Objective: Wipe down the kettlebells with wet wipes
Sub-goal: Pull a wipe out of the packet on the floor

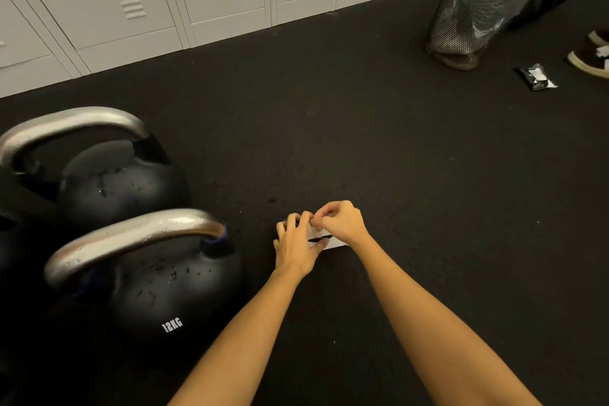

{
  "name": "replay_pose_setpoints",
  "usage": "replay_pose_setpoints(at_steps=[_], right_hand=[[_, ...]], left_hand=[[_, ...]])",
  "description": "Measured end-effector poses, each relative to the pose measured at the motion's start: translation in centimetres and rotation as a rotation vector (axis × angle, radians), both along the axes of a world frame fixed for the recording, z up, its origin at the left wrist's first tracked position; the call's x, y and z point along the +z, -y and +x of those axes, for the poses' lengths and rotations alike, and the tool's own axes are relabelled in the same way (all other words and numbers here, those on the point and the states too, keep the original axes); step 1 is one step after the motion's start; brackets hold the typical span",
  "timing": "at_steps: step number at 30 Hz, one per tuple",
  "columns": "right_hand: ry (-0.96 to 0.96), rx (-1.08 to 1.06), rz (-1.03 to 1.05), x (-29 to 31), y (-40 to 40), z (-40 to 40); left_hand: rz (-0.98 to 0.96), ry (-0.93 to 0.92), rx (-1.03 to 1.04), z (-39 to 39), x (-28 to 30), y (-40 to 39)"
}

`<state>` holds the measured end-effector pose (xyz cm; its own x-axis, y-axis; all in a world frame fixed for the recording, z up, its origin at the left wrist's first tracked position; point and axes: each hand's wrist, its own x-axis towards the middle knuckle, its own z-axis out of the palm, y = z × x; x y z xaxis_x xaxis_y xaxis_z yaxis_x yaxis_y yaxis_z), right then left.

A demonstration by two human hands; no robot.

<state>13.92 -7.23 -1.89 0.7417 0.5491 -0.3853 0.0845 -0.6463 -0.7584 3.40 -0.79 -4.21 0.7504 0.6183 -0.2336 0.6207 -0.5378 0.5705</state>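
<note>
Black rubber flooring ran out to the pale lockers (138, 6) at the far wall. I had both hands low over a small wet wipe packet (324, 238) on the floor, right of the kettlebells. My left hand (295, 245) pressed it flat, fingers spread, so it would not slide. My right hand (341, 220) pinched at its top, probably the seal or a wipe, though my fingers hid it. Both the near kettlebell (171, 287) and the far kettlebell (112, 181) stood dusty, within reach at left. A mesh bin (474, 10) waited far right for used wipes.
</note>
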Motion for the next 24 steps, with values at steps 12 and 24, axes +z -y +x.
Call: replay_pose_setpoints(at_steps=[12,24], right_hand=[[0.241,0.091,-0.232,-2.0,0.3,-0.2],[0.283,0.146,-0.236,-1.6,-0.5,-0.7]], left_hand=[[-0.151,0.199,0.122,-1.0,-0.5,-0.4],[0.057,0.101,-0.063,-1.7,-0.5,-0.5]])
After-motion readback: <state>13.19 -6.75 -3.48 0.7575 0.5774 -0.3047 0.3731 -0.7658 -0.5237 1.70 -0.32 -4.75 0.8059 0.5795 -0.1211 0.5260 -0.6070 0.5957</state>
